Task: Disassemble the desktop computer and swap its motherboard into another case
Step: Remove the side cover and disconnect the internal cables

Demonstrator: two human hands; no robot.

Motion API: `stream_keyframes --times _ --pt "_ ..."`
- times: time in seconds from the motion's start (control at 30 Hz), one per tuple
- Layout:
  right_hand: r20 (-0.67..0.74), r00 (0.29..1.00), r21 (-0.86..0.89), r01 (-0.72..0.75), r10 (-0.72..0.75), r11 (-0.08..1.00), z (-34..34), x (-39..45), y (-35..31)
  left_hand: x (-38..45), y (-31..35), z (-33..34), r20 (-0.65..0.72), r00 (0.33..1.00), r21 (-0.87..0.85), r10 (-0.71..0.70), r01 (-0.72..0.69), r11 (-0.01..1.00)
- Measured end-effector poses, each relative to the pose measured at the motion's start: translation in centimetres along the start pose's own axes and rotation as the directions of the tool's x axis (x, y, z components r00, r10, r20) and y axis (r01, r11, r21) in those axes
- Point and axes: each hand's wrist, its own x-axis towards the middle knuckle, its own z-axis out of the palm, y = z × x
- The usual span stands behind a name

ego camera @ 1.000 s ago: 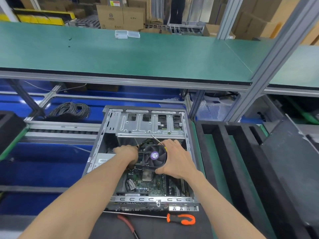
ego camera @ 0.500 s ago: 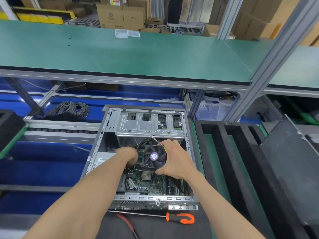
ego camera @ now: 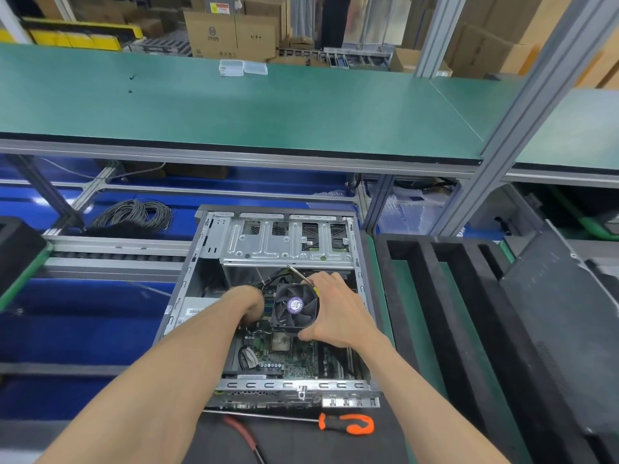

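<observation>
An open desktop case (ego camera: 363, 296) lies flat in front of me, its green motherboard (ego camera: 294, 360) exposed. My right hand (ego camera: 335, 313) grips the black CPU cooler fan (ego camera: 294, 306) by its right side and holds it lifted over the bare CPU (ego camera: 280, 341); a thin screwdriver shaft with a yellow collar (ego camera: 299, 274) sticks out past its fingers. My left hand (ego camera: 248, 304) reaches down inside the case just left of the fan, fingers curled and hidden among the cables, so what it holds cannot be seen. A silver drive cage (ego camera: 288, 242) spans the case's far end.
An orange-handled screwdriver (ego camera: 346, 423) and a red-handled tool (ego camera: 241, 433) lie on the black mat in front of the case. Black foam slots (ego camera: 435, 313) stand to the right, a dark panel (ego camera: 552, 313) beyond. A cable coil (ego camera: 134, 214) sits far left under the green shelf (ego camera: 234, 108).
The fan in my right hand has risen slightly and tilted, showing more of the CPU beneath it. My left hand stays low beside it.
</observation>
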Motion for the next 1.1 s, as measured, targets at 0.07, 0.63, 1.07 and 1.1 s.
stream_keyframes --times 0.07,0.63,1.07,1.1 --pt "0.005 1.000 -0.004 0.000 0.000 1.000 0.0 0.0 0.0 0.0 0.0 0.0 -0.010 1.000 -0.009 0.002 -0.002 1.000" --pt "0.002 1.000 0.013 0.009 -0.009 1.000 -0.2 -0.2 -0.1 1.7 -0.2 0.4 0.017 0.999 -0.026 0.040 -0.040 0.999" --pt "0.020 1.000 0.022 0.008 -0.008 1.000 -0.5 -0.4 -0.4 0.9 0.0 -0.2 0.113 0.989 0.072 0.100 -0.108 0.992" --pt "0.021 1.000 0.019 0.010 -0.010 1.000 -0.5 -0.4 -0.3 0.9 -0.1 -0.1 0.117 0.988 0.071 0.099 -0.107 0.992"
